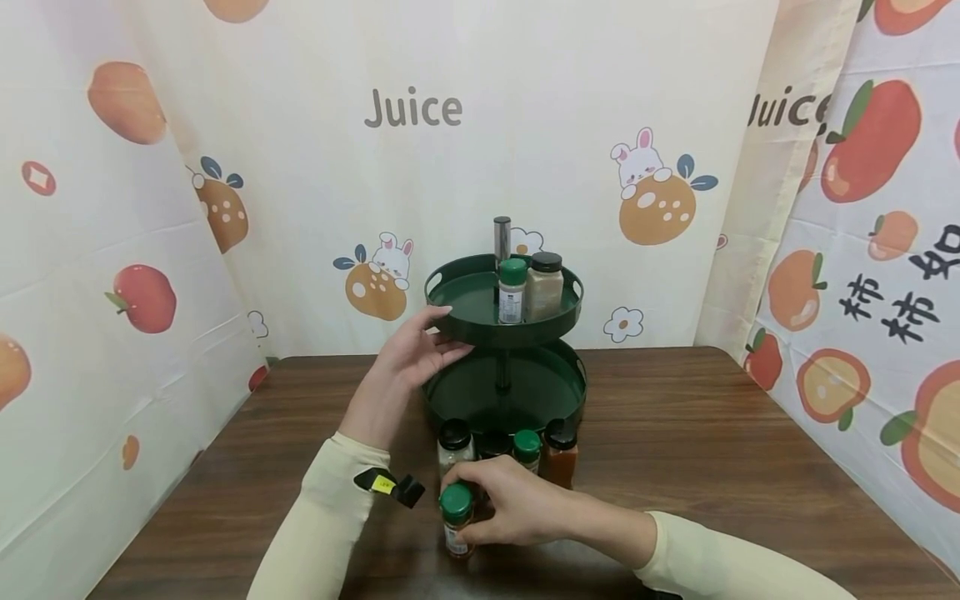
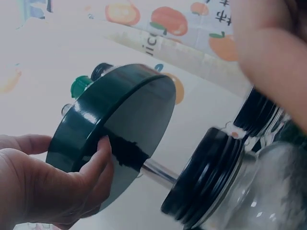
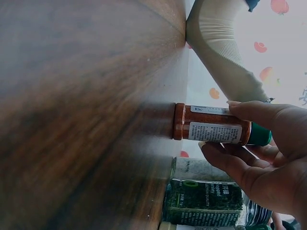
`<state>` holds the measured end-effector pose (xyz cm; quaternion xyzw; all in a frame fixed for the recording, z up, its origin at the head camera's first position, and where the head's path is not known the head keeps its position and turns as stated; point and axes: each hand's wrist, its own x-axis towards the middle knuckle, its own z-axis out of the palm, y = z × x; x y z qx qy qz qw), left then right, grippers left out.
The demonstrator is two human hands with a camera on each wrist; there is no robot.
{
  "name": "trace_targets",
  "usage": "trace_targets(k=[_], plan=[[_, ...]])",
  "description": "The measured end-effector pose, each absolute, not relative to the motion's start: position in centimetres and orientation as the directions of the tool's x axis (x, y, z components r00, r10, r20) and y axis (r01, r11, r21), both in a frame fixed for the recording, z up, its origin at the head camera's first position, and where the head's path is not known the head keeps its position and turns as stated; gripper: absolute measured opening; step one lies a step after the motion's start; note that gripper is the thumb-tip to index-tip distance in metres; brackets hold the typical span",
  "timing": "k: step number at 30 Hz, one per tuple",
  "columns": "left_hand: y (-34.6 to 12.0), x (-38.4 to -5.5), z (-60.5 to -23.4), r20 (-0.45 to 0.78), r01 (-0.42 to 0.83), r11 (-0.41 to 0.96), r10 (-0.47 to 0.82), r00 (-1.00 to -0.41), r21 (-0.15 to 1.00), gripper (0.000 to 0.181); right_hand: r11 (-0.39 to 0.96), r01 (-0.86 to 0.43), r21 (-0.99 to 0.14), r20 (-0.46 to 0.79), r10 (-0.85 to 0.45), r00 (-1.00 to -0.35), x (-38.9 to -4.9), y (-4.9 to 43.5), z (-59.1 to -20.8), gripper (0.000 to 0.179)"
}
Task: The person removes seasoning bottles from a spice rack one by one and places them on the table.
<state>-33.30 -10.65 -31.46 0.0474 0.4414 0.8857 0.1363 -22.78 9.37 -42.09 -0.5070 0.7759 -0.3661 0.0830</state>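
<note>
My right hand pinches a small spice jar with a green cap, white label and reddish-brown contents, thumb on one side and fingers on the other. The jar stands upright, its base at the tabletop. My left hand holds the edge of the upper tier of a dark green two-tier rack, the thumb at the wall and the fingers underneath. On that tier stand a green-capped jar and a larger black-capped jar. The lower tier shows its bare floor around a central post.
Several spice jars stand in a row before the rack: a black-capped one at left, a green-capped one, and one with orange-red contents at right. A jar of green flakes is beside my right hand. Printed curtains surround the wooden table.
</note>
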Motion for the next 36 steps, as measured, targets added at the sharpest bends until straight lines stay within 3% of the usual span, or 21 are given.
trace_targets(k=[13,22,36], plan=[[-11.5,-34.1,-31.5,-0.047,-0.173,-0.616,0.215,-0.976,0.769,0.044,0.223,-0.724,-0.653,0.243,-0.843,-0.479,-22.8,9.3,-42.1,0.038],[-10.4,-33.0,-31.3,-0.043,-0.205,-0.587,0.277,-0.960,0.784,0.063,0.205,-0.730,-0.653,0.262,-0.843,-0.470,-22.8,9.4,-42.2,0.037],[-10.5,-33.2,-31.5,-0.024,-0.199,-0.555,0.306,-0.952,0.808,0.056,0.198,-0.723,-0.662,0.257,-0.846,-0.467,-22.9,9.3,-42.2,0.039]])
